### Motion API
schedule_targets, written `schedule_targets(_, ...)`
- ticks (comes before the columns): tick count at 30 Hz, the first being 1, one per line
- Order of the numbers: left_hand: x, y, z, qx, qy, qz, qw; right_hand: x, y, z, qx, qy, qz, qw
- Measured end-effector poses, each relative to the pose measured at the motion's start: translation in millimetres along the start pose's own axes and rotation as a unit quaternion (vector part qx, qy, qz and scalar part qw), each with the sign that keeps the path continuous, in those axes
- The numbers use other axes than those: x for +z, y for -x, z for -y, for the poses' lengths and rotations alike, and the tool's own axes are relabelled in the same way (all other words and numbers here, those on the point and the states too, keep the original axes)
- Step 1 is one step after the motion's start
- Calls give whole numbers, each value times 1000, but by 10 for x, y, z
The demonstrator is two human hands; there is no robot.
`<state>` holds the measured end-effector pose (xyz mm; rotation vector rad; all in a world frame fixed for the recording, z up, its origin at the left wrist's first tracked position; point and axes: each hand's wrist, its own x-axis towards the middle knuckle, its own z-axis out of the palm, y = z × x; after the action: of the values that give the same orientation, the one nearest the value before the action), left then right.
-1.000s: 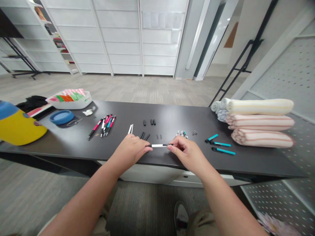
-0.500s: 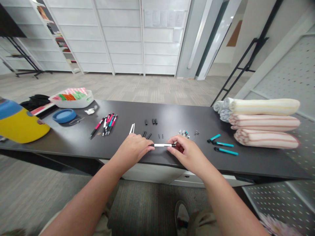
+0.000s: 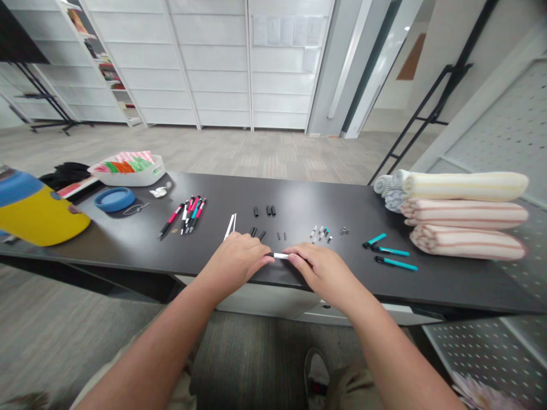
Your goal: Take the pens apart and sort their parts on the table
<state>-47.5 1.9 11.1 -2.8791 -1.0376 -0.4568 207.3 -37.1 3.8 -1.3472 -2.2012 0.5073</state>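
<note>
A white-and-black pen [image 3: 281, 256] lies level between my two hands, just above the table's front edge. My left hand [image 3: 240, 257] is closed on its black end. The fingers of my right hand [image 3: 318, 267] wrap the other end and hide it. Just beyond my left hand are thin white refills [image 3: 230, 225] and black pen parts [image 3: 257, 233]. Short black tubes [image 3: 269, 210] stand farther back, with two tiny dark springs or pins [image 3: 281, 236] nearer. Beyond my right hand lie small silvery pieces [image 3: 321, 233] and a little cluster of metal bits [image 3: 344, 231].
Several assembled pens [image 3: 191, 215] lie to the left, near a blue lid [image 3: 114, 199] and a white basket [image 3: 150, 175]. A yellow-and-blue container [image 3: 40, 213] stands far left. Teal pen barrels [image 3: 397, 263] lie right, beside stacked rolled towels [image 3: 465, 212]. The dark table [image 3: 299, 196] spans the view.
My right hand has slid left along the pen, now covering its black right end, so less of the white barrel shows. My left hand keeps its hold. The view has shifted slightly.
</note>
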Motion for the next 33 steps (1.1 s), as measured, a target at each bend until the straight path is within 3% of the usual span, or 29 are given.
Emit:
schedule_targets(6, 28, -10, -42, 9, 4, -3, 1000, -8, -6, 7, -26, -6, -15, 1000)
schedule_targets(12, 66, -5, -58, 4, 7, -12, 1000, 13, 24, 37, 22, 22, -5, 1000)
schedule_targets(19, 62, 3, -51, 18, -6, -9, 1000, -1, 18, 28, -51, 21, -9, 998)
schedule_targets(33, 30, -33, -118, 24, -13, 7, 1000, 4, 40, 22, -16, 8, -13, 1000)
